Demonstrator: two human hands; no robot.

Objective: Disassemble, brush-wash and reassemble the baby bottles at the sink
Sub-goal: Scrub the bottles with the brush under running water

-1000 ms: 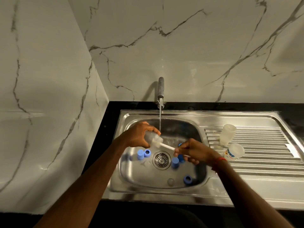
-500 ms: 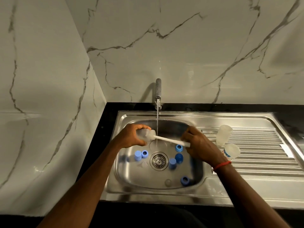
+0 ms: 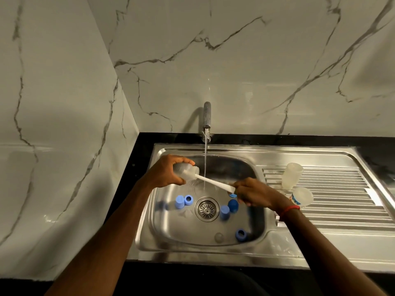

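My left hand (image 3: 168, 173) grips a clear baby bottle (image 3: 186, 171) on its side over the sink basin (image 3: 171, 227), mouth pointing right. My right hand (image 3: 254, 194) holds the white handle of a bottle brush (image 3: 213, 182), whose head sits inside the bottle's mouth. Water runs from the tap (image 3: 207, 118) in a thin stream just right of the bottle. Several blue caps and rings lie on the basin floor: two (image 3: 183, 200) left of the drain (image 3: 206, 208), others (image 3: 228, 208) right of it, one (image 3: 241, 234) near the front. A clear teat (image 3: 219, 237) lies beside that one.
Two more clear bottles rest on the ribbed drainboard (image 3: 342, 199) at the right: one (image 3: 291, 175) upright, one (image 3: 301, 197) lying with its printed label showing. Marble walls close in at the left and back. A black counter (image 3: 143, 150) edges the sink.
The brush has been drawn partly out of the bottle, so more handle shows, and my right hand has moved right. The bottle in my left hand stays beside the water stream.
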